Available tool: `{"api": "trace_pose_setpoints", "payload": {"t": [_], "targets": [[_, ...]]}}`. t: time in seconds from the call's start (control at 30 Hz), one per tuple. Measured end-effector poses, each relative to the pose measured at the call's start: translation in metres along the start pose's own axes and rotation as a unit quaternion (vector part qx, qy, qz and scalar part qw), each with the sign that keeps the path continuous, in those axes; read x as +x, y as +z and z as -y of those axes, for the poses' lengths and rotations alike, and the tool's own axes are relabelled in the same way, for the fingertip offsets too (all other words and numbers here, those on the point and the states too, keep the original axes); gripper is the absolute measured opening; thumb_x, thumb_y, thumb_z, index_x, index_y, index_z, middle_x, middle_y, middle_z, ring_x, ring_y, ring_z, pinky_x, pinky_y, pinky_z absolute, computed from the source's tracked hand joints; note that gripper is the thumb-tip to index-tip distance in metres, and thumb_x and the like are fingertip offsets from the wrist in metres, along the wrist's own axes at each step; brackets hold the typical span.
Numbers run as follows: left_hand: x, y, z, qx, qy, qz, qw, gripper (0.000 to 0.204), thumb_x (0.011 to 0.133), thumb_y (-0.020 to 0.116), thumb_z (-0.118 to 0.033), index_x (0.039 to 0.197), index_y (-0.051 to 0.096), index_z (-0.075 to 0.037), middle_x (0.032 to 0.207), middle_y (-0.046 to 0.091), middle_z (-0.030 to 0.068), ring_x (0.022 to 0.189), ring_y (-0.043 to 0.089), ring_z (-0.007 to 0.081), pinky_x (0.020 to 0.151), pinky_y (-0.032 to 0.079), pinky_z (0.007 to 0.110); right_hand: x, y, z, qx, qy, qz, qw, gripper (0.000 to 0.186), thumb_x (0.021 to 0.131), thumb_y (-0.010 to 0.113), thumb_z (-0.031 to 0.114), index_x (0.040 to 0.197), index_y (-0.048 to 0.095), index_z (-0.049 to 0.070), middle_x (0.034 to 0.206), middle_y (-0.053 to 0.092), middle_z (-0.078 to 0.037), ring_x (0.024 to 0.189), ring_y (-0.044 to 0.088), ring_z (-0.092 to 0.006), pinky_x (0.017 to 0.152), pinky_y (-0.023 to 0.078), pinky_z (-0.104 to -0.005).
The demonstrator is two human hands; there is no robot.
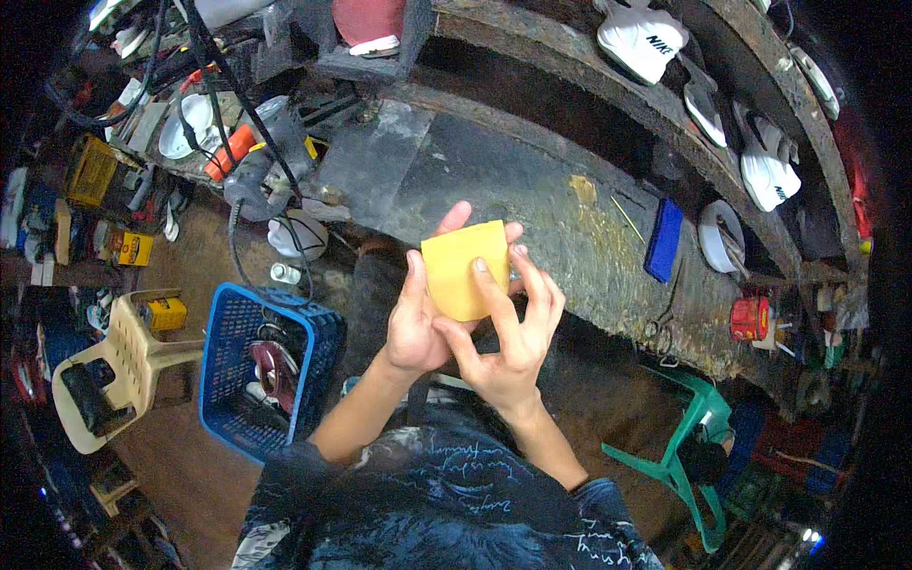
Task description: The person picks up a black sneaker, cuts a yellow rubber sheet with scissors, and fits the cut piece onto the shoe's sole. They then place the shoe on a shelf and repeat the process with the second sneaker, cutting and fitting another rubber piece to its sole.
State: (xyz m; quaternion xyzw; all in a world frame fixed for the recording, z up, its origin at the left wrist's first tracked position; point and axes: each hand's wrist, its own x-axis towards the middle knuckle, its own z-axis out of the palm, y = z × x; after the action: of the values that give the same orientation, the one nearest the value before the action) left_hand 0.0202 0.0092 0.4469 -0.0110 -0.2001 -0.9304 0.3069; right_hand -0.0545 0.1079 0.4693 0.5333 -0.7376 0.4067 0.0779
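A thin yellow square piece [454, 271], perhaps paper or cloth, lies across my left hand [417, 332] in front of my body, above the near edge of the dark workbench [389, 166]. My left hand is closed on it from beneath, with thumb at its left side and fingertips showing past the top edge. My right hand [506, 351] grips it from the right, index fingertip pressed on its face and thumb at its lower edge; the other fingers curl beside it.
Shoes [636, 47] sit on curved shelves. The bench bears a blue brush-like block [663, 237], white bowl [712, 247], red can [750, 316] and scissors [663, 337]. Cables hang at upper left. Below are a blue basket [218, 370], beige chair [142, 347] and green chair [684, 456].
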Motion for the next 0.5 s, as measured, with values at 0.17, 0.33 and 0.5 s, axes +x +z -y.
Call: {"api": "trace_pose_setpoints", "payload": {"t": [0.17, 0.33, 0.5], "targets": [[0.001, 0.0, -0.002, -0.055, -0.003, 0.007, 0.998, 0.072, 0.111, 0.025, -0.065, 0.169, 0.023, -0.023, 0.167, 0.033, 0.0278, 0.149, 0.043, 0.0428, 0.123, 0.036, 0.062, -0.001, -0.001, 0.002, -0.018, -0.003, 0.018, 1.0, 0.073, 0.077, 0.09, 0.041, 0.139, 0.07, 0.009, 0.151, 0.053, -0.026, 0.138, 0.047, -0.0379, 0.113, 0.032, -0.0507], [0.002, 0.001, -0.007, -0.068, -0.009, -0.002, 0.998, 0.072, 0.111, 0.023, -0.065, 0.168, 0.024, -0.021, 0.167, 0.034, 0.029, 0.15, 0.043, 0.0421, 0.125, 0.034, 0.058, -0.001, -0.003, 0.002, -0.023, -0.001, 0.017, 1.0, 0.072, 0.08, 0.087, 0.044, 0.142, 0.069, 0.013, 0.153, 0.052, -0.024, 0.136, 0.048, -0.0359, 0.114, 0.03, -0.049], [0.001, 0.006, -0.011, -0.051, -0.028, -0.023, 0.998, 0.078, 0.111, 0.02, -0.066, 0.17, 0.021, -0.015, 0.169, 0.031, 0.0295, 0.153, 0.04, 0.0398, 0.127, 0.033, 0.052, 0.0, -0.006, -0.005, -0.026, -0.018, 0.014, 0.999, 0.074, 0.075, 0.09, 0.048, 0.138, 0.072, 0.013, 0.149, 0.057, -0.02, 0.134, 0.05, -0.0335, 0.112, 0.031, -0.0482]]}}
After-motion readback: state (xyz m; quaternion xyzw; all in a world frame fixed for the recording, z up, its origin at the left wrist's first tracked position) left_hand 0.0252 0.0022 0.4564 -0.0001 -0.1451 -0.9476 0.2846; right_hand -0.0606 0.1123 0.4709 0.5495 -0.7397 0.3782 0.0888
